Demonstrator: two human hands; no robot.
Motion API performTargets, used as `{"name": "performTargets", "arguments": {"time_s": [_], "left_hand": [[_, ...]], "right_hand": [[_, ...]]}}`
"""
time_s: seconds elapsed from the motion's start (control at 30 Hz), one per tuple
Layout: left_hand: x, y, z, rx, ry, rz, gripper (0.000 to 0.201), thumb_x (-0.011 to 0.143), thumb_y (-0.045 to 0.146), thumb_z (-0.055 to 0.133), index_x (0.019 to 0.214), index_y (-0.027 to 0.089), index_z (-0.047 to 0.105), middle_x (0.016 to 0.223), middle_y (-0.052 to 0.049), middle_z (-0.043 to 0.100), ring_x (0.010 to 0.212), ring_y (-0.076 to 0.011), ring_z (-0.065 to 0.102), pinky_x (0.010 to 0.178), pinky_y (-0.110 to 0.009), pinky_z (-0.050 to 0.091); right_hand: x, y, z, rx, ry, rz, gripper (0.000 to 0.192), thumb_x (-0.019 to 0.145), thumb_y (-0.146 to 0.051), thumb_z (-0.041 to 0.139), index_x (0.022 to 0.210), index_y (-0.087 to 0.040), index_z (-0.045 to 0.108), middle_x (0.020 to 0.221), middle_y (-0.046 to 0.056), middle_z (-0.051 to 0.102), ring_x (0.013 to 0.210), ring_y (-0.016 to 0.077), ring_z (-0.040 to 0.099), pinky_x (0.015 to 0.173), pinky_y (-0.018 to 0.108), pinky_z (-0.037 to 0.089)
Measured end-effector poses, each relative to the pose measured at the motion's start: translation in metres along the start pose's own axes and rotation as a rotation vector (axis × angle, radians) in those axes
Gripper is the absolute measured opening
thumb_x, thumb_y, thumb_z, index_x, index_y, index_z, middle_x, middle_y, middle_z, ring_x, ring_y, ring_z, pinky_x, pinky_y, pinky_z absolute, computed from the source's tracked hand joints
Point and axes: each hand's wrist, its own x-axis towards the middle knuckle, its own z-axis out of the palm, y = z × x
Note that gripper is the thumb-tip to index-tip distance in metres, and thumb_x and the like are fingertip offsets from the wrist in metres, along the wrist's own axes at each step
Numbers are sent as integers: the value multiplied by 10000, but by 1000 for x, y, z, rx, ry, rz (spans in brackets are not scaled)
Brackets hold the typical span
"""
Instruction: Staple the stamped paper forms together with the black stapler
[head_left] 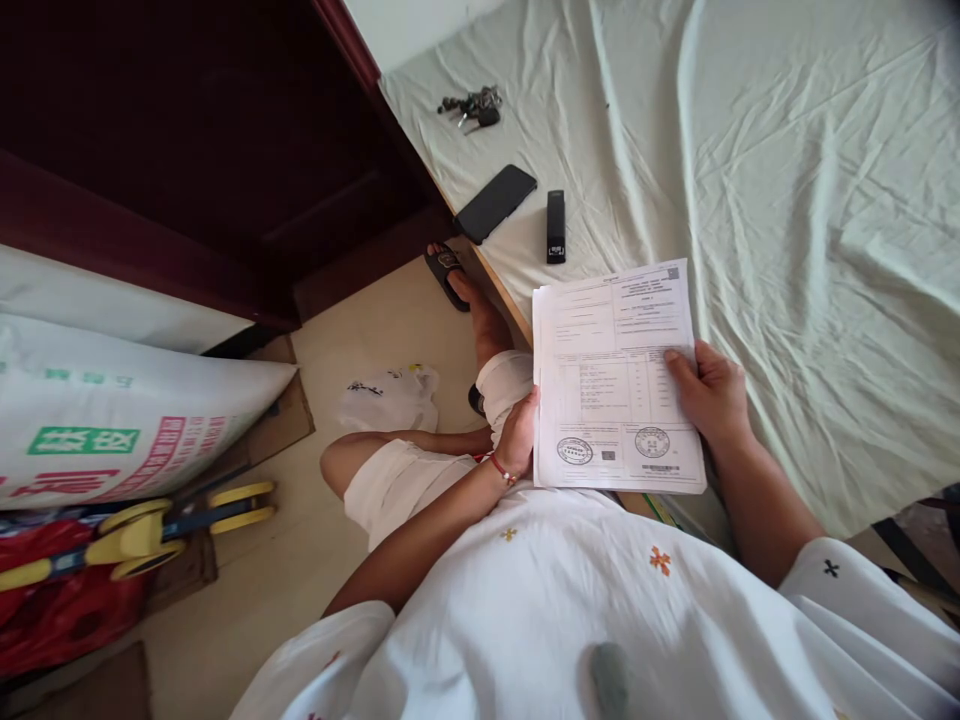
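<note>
Both hands hold a stack of printed papers (616,380) between them, over the near edge of the bed (810,200). The left hand (517,432) grips the stack's left edge low down, fingers curled behind the sheets, a red cord bracelet (501,468) on its wrist. The right hand (709,392) grasps the right edge, thumb pressed flat on the top page about halfway down. The top sheet faces up — a form with ruled tables, two round stamps near its lower edge and small barcodes; its text is too small to read. The sheets beneath are slightly fanned, their edges showing along the left side and the bottom.

Beyond the hands, on the pale wrinkled bedsheet, lies a black stapler (555,226), well apart from the papers. Just to the left of it rests a black smartphone (495,202), screen dark, at the bed's edge. Farther off from the hands lies a bunch of keys (472,105).

Left of the left hand and lower, the person's bare knee and a foot in a dark slipper (447,270) show above the tiled floor, with a white plastic bag (390,398) lying on it. Far to the left sits a large printed sack (112,420), and below it a yellow-and-blue tool (142,530) on something red.
</note>
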Motion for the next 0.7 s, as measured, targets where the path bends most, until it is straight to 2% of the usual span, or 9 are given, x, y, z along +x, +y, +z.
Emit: {"name": "performTargets", "arguments": {"time_s": [0.1,0.5,0.7], "left_hand": [[-1,1,2,-39,-52,11,579,887,669,676,1142,161,783,1275,-124,769,1393,-385,577,1206,-491,420],[-3,4,4,-96,-79,24,480,869,547,758,1160,166,780,1291,-126,762,1364,-365,615,1182,-487,447],[-1,0,0,-69,-20,25,486,803,495,836,1148,155,790,1248,-121,780,1294,-355,663,1180,-480,435]], "right_hand": [[-1,-5,2,-15,-8,10,363,907,-517,580,690,-233,517,576,-12,478,559,145,389,534,305,300],[-4,-13,6,-100,-20,-15,429,910,-542,532,651,-236,381,546,-31,370,535,128,337,542,309,280],[-5,-13,6,-122,-14,-20,438,924,-538,527,654,-230,372,541,-38,365,531,121,331,548,299,279]]}}
